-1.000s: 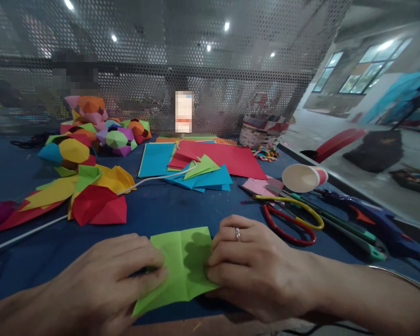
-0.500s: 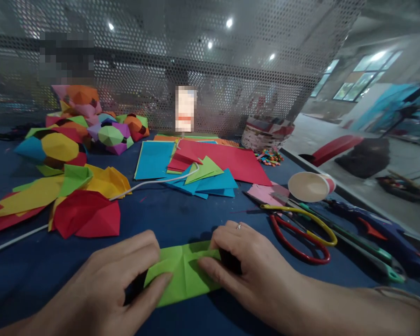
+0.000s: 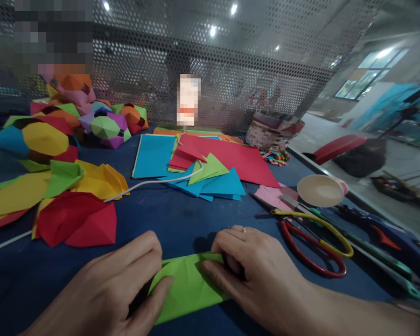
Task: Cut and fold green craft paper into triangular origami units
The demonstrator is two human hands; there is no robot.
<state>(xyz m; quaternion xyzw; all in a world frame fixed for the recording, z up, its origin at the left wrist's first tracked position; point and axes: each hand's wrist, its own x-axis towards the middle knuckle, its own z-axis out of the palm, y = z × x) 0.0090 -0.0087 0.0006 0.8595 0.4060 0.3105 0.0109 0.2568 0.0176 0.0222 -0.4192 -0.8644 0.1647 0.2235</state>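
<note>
right in front of me now, a bright lime-green folded strip of paper (image 3: 192, 288) lies between the two hands, low over the dark blue tabletop (image 3: 154, 217)! take that strip as the middle of the dial: the bare left hand (image 3: 117, 280) sits at nine o'clock, the right hand (image 3: 262, 268), a silver ring on one finger, at three. and both are gripping it! the left closes on the near end, thumb flat on the green face, fingers bent over beyond; the right clamps the other end, thumb pressed down near the far edge, fingers curled under its knuckles. the green shows plainly in the gap between the two thumbs, a crease running across it.

out at two o'clock, just beyond the right hand, lie scissors with one yellow and one red loop handle (image 3: 310, 215), and past them a white paper cup on its side (image 3: 320, 191). over at ten o'clock, near the left hand, a crimson folded paper piece (image 3: 80, 219)! straight up towards twelve and one, overlapping blue paper triangles (image 3: 222, 184), a pale green paper triangle (image 3: 212, 167) on top, and behind them a large flat red paper sheet (image 3: 245, 161).
</note>
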